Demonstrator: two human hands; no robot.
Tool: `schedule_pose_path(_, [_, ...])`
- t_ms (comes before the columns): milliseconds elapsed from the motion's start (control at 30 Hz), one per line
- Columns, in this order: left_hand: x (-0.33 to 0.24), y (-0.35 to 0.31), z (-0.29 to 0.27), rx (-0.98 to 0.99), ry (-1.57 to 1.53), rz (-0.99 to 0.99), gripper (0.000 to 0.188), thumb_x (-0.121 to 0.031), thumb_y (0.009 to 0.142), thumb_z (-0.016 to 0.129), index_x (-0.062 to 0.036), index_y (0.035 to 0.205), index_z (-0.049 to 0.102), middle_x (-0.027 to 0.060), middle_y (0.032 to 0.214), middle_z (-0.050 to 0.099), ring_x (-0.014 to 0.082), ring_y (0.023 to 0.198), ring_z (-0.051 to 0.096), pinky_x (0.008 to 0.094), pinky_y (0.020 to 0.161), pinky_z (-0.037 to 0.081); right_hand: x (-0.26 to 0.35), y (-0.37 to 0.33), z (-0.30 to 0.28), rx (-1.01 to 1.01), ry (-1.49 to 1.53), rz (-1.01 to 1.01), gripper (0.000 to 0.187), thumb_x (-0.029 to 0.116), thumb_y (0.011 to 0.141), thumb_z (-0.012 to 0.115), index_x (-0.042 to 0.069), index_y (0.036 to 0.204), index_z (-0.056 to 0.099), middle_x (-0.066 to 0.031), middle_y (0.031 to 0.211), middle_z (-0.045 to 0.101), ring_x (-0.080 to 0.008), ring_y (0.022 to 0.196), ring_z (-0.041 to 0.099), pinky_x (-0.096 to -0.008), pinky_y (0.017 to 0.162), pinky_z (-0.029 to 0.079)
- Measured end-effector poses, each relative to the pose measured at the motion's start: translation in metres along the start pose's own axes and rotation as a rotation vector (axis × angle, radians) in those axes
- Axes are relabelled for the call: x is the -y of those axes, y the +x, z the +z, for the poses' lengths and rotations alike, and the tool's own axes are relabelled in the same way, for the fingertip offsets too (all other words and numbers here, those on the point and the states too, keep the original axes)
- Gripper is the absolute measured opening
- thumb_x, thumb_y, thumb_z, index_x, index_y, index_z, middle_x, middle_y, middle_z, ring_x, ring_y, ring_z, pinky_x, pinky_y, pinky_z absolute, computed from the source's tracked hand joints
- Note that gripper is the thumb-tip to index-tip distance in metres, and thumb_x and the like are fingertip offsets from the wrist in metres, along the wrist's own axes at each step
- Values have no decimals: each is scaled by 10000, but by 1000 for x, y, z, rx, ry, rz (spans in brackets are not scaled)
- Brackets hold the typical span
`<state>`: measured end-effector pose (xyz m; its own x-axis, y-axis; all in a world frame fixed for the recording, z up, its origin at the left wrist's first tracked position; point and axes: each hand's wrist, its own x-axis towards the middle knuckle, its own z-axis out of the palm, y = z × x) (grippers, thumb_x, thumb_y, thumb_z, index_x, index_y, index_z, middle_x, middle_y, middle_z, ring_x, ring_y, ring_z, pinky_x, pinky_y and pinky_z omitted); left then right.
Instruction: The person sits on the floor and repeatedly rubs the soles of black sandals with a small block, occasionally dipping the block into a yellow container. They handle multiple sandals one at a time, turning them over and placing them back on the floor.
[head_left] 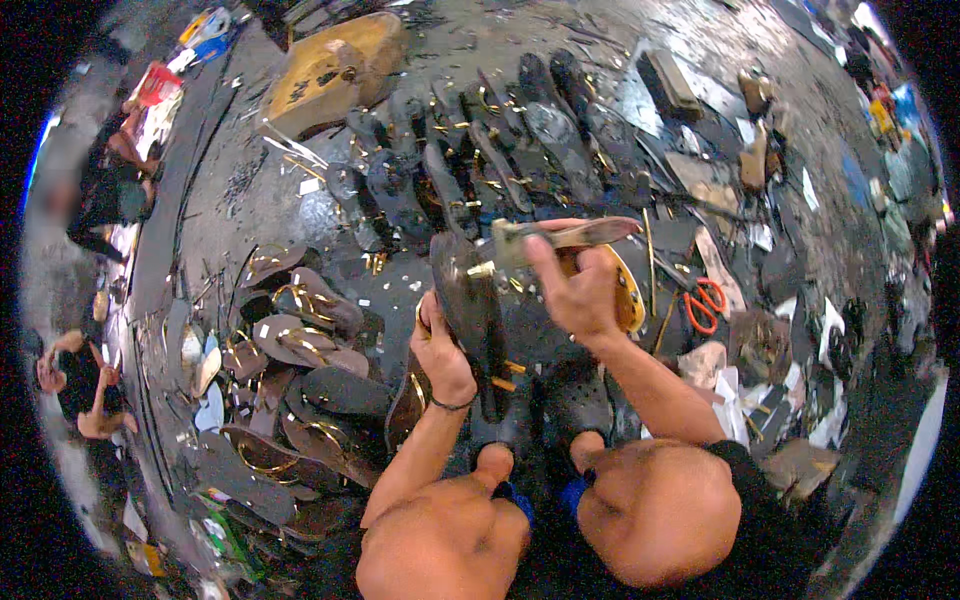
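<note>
Head view: the long, dark grey, rubber-looking sandal sole (pixel 468 305) is up in front of the knees, between the two hands, and the left hand (pixel 440 350) is the nearer one, already on it. The sole's long axis runs away from the body, its far end leaning a little to the left and its near end dropping toward the feet. The left fingers pinch its left edge about midway along; how far they reach underneath is hidden. The right hand (pixel 582 290) has its fingers curled around a hammer-like tool with a blocky, greenish-grey head (pixel 513 243) and a brown wooden handle (pixel 605 232), the thumb laid toward the head. That handle lies roughly crosswise to the sole, its head pointing left, just beside the sole's far right edge; whether the two touch, I cannot tell. The next move likely turns on this crossing: the sole's far end lies to the left of the right fingers, so a short leftward shift of the head should meet it, while the left hand's grip sits nearer the body, apart from the head.
</note>
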<state>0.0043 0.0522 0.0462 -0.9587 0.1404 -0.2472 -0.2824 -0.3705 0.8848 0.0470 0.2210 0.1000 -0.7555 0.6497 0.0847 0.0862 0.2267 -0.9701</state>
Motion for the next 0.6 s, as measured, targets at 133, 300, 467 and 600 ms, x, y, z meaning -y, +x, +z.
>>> schedule_pose_path(133, [-9, 1, -18, 50, -31, -265, 510, -454, 1066, 407, -10, 1214, 609, 66, 1113, 688, 169, 1011, 651, 323, 895, 527, -2, -39, 18, 330, 493, 286, 234, 172, 940, 698, 37, 1118, 629, -16, 1044, 668, -83, 954, 590, -243, 792, 467])
schedule_pose_path(300, [-27, -70, -61, 192, -438, -951, 762, -667, 999, 305, -31, 1364, 513, 115, 1249, 640, 239, 1056, 660, 344, 906, 549, -1, -5, -16, 232, 852, 575, 246, 302, 976, 638, 91, 1100, 659, 8, 993, 696, -99, 856, 619, -270, 734, 468])
schedule_pose_path(467, [-54, -75, -42, 200, -458, -1011, 790, -693, 981, 318, -39, 1387, 495, 116, 1281, 622, 243, 1065, 657, 341, 908, 550, -12, -12, -16, 312, 935, 712, 182, 255, 954, 674, 92, 1036, 673, 7, 963, 705, -91, 805, 619, -256, 674, 471])
schedule_pose_path(600, [-56, -19, -37, 431, -306, -635, 794, -717, 949, 375, -61, 1377, 505, 102, 1256, 632, 233, 1047, 660, 354, 888, 557, 9, -18, 13, 266, 487, 365, 195, 220, 935, 692, 53, 1037, 691, -37, 972, 712, -171, 882, 659, -307, 797, 517])
